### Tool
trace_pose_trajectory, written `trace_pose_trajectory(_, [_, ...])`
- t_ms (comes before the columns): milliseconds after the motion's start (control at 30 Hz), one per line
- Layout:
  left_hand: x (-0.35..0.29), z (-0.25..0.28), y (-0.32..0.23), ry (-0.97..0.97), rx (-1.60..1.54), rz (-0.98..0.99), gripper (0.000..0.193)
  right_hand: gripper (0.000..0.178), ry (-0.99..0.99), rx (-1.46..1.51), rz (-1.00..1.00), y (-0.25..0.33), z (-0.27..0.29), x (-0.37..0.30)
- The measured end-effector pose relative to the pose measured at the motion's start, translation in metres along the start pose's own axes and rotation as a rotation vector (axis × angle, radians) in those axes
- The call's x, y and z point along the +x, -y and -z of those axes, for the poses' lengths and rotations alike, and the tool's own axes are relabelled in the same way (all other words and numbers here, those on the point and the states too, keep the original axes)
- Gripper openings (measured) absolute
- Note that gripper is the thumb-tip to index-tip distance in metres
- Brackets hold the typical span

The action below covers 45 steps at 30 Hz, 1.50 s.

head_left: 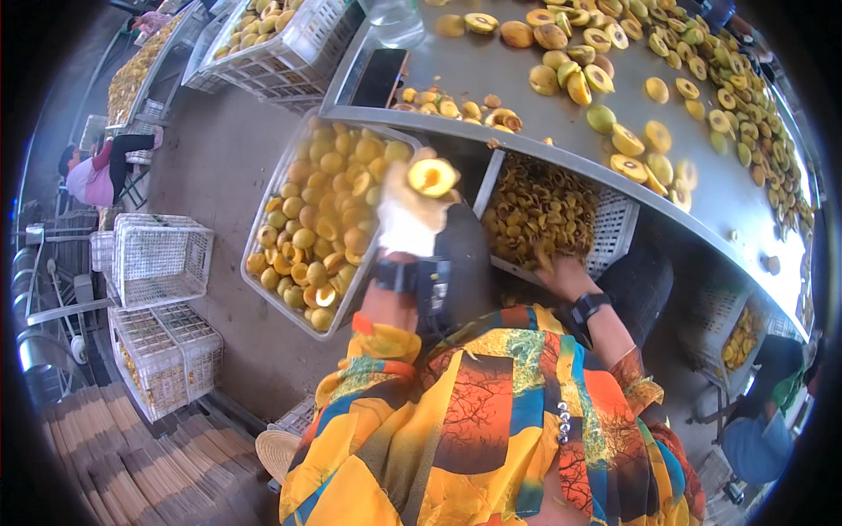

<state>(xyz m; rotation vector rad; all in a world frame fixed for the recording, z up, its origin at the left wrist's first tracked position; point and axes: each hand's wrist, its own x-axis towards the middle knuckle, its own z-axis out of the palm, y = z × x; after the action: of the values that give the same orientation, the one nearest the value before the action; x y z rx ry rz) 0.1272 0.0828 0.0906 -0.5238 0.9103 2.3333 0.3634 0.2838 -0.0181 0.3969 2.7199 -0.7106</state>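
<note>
My left hand (412,206), in a pale glove, is closed on a halved yellow stone fruit (432,178), cut face up with a darker centre. The hand is blurred and hovers beside the big white crate (249,263) of whole and halved yellow fruit (303,237). My right hand (566,279) reaches over the near edge of another white crate (621,223), filled with brownish, curved fruit pieces (539,210). Its visible fingers are stretched out among those pieces; the other fingers are partly hidden, and I see nothing held there.
A metal table (491,70) carries many halved fruits (627,140), a dark phone (380,77) and a clear container (395,22). Stacked white crates (162,254) stand at the left, above cardboard stacks (149,456). A seated person (92,175) is far left; another person (759,443) is at right.
</note>
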Motion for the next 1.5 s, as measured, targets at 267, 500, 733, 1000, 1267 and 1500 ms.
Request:
trace_pose_trajectory(267, [0.046, 0.121, -0.116, -0.454, 1.430, -0.729, 0.052, 0.036, 0.036, 0.126, -0.032, 0.026, -0.001, 0.017])
trace_pose_trajectory(500, [0.186, 0.115, -0.153, -0.548, 1.373, -1.022, 0.049, 0.028, 0.152, 0.075, -0.129, 0.024, -0.006, 0.018])
trace_pose_trajectory(733, [0.269, 0.159, -0.147, -0.524, 2.027, -0.788, 0.030, 0.027, 0.261, 0.068, -0.194, 0.036, 0.011, 0.023])
trace_pose_trajectory(1000, [0.194, 0.128, -0.175, -0.491, 1.916, -0.658, 0.035, 0.027, 0.097, 0.035, -0.162, 0.042, 0.025, 0.035])
trace_pose_trajectory(1267, [0.060, -0.009, -0.129, -0.253, 1.231, -1.404, 0.026, 0.051, 0.278, -0.133, -0.193, -0.031, -0.024, 0.053])
trace_pose_trajectory(1500, [0.096, -0.186, -0.012, 0.533, 1.977, -0.957, 0.060, 0.034, -0.104, 0.042, -0.063, 0.026, 0.031, 0.011])
